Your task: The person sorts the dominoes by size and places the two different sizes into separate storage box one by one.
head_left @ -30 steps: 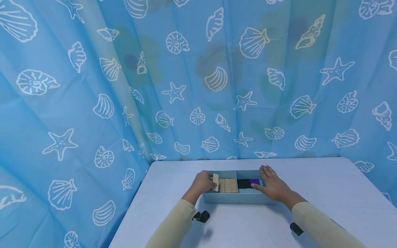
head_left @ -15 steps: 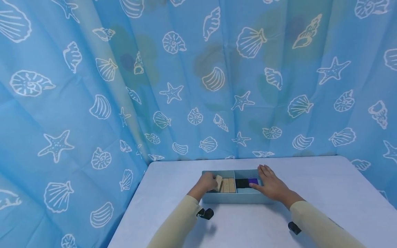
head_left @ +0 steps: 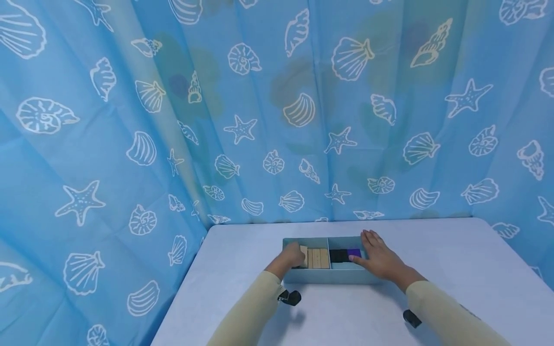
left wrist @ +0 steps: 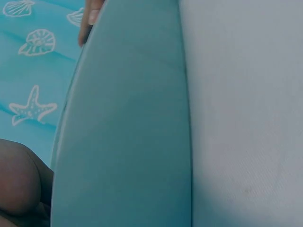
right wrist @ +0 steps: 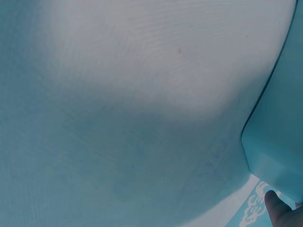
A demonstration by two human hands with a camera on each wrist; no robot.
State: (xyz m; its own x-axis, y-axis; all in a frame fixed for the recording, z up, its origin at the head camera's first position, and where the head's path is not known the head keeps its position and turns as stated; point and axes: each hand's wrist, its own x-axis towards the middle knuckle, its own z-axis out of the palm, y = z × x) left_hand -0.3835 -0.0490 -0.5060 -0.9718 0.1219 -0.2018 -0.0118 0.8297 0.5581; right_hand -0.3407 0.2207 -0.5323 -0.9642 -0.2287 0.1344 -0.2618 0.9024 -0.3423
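A light blue box [head_left: 329, 276] with two compartments sits on the table. Its left compartment holds several pale wooden blocks [head_left: 318, 258] standing in a row. Reaching into that compartment, my left hand [head_left: 292, 255] has curled fingers at a wooden block [head_left: 304, 257] at the left of the row; its fingertips are hidden. My right hand [head_left: 381, 257] lies with straight fingers over the box's right end, thumb on the inner side. Beside that thumb, a purple piece [head_left: 354, 254] and black pieces [head_left: 338, 255] lie in the right compartment. The left wrist view shows mostly the box's side wall [left wrist: 123, 118].
A white cloth covers the table [head_left: 346, 312]. Behind and to the left hangs a blue curtain [head_left: 259, 144] with white shell prints. A thin divider [head_left: 329, 252] splits the box. Dark wrist cameras hang below both sleeves.
My left hand has lowered the wooden block into the left compartment, from tilted to nearly in line with the others. My right hand has stayed on the box's right end.
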